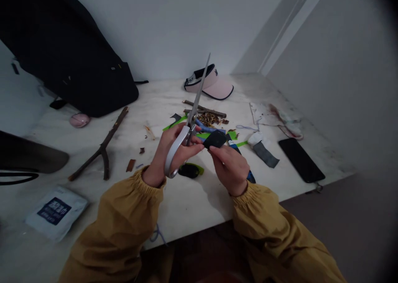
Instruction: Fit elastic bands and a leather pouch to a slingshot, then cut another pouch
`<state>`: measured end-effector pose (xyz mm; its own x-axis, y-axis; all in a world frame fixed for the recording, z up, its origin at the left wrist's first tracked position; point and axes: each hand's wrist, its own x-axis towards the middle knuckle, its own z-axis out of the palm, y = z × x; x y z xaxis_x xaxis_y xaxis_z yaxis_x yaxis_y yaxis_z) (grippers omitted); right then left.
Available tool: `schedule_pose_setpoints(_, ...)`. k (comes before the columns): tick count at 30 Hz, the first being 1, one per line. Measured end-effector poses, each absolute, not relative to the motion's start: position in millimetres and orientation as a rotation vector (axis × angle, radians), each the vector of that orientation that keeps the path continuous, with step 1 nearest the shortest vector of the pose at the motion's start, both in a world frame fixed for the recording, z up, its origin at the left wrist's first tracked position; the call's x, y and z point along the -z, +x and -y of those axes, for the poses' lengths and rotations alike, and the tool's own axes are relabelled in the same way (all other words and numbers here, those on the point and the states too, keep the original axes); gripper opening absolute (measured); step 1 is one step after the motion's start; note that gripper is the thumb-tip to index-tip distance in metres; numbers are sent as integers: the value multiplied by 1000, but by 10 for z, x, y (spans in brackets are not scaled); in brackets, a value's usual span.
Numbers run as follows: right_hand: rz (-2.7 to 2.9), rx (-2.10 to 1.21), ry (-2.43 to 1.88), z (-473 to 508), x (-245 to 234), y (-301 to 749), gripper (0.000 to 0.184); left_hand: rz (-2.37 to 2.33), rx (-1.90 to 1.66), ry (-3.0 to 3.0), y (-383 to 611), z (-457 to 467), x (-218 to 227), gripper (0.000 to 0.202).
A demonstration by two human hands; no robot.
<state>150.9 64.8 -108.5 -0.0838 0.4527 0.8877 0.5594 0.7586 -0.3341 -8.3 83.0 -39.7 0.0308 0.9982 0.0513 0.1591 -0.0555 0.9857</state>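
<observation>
Scissors (199, 90) with a pale handle hang on my left hand (168, 144), their blades together and pointing up and away from me. My left thumb and fingertips also meet the edge of a small dark piece of sheet material (215, 139). My right hand (231, 167) pinches that dark piece from its near side. Just beyond it lie blue and bright green strips (203, 126) beside a heap of wood shavings (209, 119). A blue-and-black tool (250, 177) is partly hidden under my right hand. Below my hands rests a dark oval piece with a green edge (189, 170).
A forked stick (104, 148), a pink round object (79, 120) and a wipes packet (57, 212) lie left, near a black bag (71, 59). A pink visor (214, 84) sits at the back. On the right are a grey strip (265, 153) and a phone (301, 160) near the table edge.
</observation>
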Motion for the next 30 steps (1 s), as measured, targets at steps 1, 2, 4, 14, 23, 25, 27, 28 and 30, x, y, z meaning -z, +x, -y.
schedule_pose_setpoints(1, 1719, 119, -785, -643, 1089, 1499, 40, -1271, -1144, 1382, -87, -832, 399, 40)
schedule_pose_setpoints(2, 1721, 114, -777, -638, 1092, 1492, 40, -1256, -1143, 1381, -95, -832, 397, 41)
schedule_pose_setpoints(4, 1686, 25, -782, -635, 1095, 1496, 36, -1223, -1136, 1370, -121, -824, 375, 40)
schedule_pose_setpoints(14, 1788, -300, -680, -619, 853, 1625, 33, -1178, -924, 1478, -231, -773, 236, 34)
schedule_pose_setpoints(23, 1667, -853, -603, -623, 899, 1552, 21, -1087, -868, 1437, -243, -769, 227, 37)
schedule_pose_setpoints(25, 1627, -1007, -589, -632, 892, 1561, 12, -1101, -838, 1472, -256, -767, 218, 37)
schedule_pose_setpoints(27, 1575, -1128, -594, -642, 888, 1561, 9, -1115, -806, 1501, -262, -763, 217, 37)
schedule_pose_setpoints(28, 1559, -1162, -603, -647, 889, 1559, 13, -1128, -795, 1522, -262, -762, 221, 36)
schedule_pose_setpoints(30, 1578, -1203, -637, -657, 899, 1555, 23, -1157, -787, 1569, -256, -765, 240, 31)
